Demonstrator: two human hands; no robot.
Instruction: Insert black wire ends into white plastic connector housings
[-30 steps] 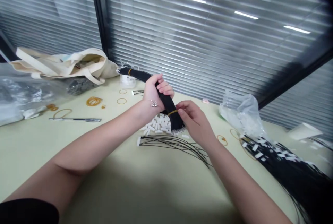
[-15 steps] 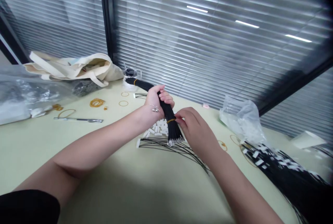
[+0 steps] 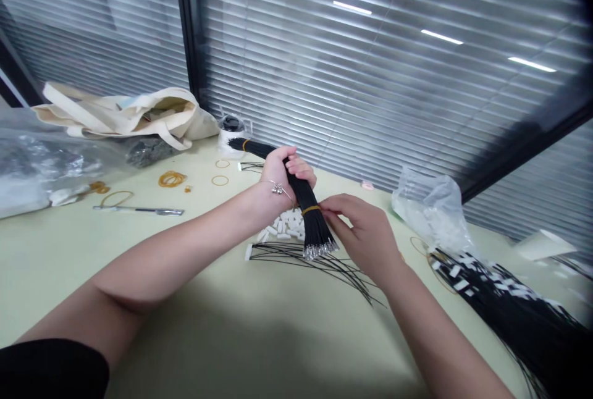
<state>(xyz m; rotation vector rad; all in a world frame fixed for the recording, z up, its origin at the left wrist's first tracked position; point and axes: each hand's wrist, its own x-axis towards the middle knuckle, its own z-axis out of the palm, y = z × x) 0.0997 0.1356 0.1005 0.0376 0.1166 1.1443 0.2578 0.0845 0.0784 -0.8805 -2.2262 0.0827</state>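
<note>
My left hand (image 3: 283,176) is wrapped round a thick bundle of black wires (image 3: 301,190), holding it tilted above the table. Bright metal terminals (image 3: 320,249) fan out at the bundle's near end. A yellow rubber band (image 3: 311,209) circles the wires below my left hand, and another rubber band (image 3: 245,145) binds the far end. The thumb and forefinger of my right hand (image 3: 364,232) pinch at the nearer band's right side. Beneath the bundle lie small white connector housings (image 3: 288,224), partly hidden, and some black wires fitted to a white connector (image 3: 249,252).
Left on the table are a pen (image 3: 139,209), loose rubber bands (image 3: 171,179), a canvas bag (image 3: 199,124) and clear plastic bags (image 3: 69,158). To the right sit a plastic bag (image 3: 428,207) and a large pile of black wires with white connectors (image 3: 514,312). Window blinds rise behind.
Both hands and the wire bundle have shifted slightly right in view. The terminal end has spread a little wider, and my right fingers stay at the rubber band.
</note>
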